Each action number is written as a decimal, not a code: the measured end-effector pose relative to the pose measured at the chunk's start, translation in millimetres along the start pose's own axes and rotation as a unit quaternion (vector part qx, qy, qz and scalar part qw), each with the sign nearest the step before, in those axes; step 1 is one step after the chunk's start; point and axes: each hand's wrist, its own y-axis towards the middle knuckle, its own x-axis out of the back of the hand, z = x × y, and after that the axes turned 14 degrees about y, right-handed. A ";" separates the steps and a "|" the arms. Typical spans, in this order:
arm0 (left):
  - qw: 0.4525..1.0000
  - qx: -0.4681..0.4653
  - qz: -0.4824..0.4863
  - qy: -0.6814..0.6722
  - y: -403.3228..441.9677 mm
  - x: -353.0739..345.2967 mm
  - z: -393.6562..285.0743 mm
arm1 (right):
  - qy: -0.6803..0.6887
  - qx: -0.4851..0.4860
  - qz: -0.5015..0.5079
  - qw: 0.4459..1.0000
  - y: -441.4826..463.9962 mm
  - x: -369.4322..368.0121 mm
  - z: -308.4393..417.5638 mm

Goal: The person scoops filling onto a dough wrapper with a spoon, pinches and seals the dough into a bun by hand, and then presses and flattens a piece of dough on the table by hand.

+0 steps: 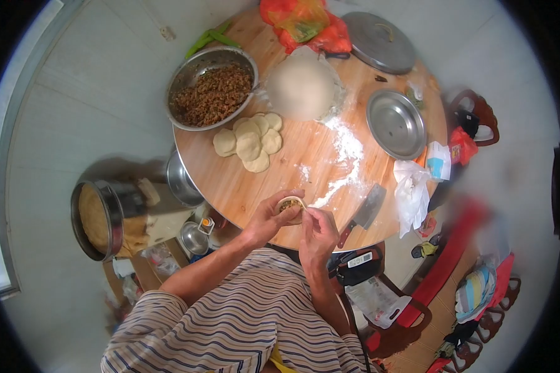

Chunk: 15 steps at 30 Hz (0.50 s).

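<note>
A small dough wrapper with brown filling rests in my left hand, whose fingers curl round it near the table's front edge. My right hand pinches the wrapper's right rim between thumb and fingertips. Beyond my hands, several flat dough rounds lie overlapping on the wooden table. Behind them, at the back left, a steel bowl holds minced filling. A large pale dough mass sits at the back middle, beside scattered white flour.
A cleaver lies right of my hands at the table edge. An empty steel basin, a grey lid, a white plastic bag and red bags stand around the table. A pot of dough is at the left.
</note>
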 end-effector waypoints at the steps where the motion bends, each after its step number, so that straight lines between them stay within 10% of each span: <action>1: 1.000 0.016 -0.008 -0.014 -0.4 -1.2 -3.3 | -0.007 0.008 -0.005 1.000 0.2 -0.4 -2.1; 10: 1.000 -0.005 0.012 0.006 2.9 2.5 4.2 | -0.131 0.107 0.038 0.985 4.5 2.0 3.0; 15: 0.999 -0.018 0.023 0.025 5.6 5.2 8.3 | -0.064 0.007 0.038 0.997 5.1 1.6 5.0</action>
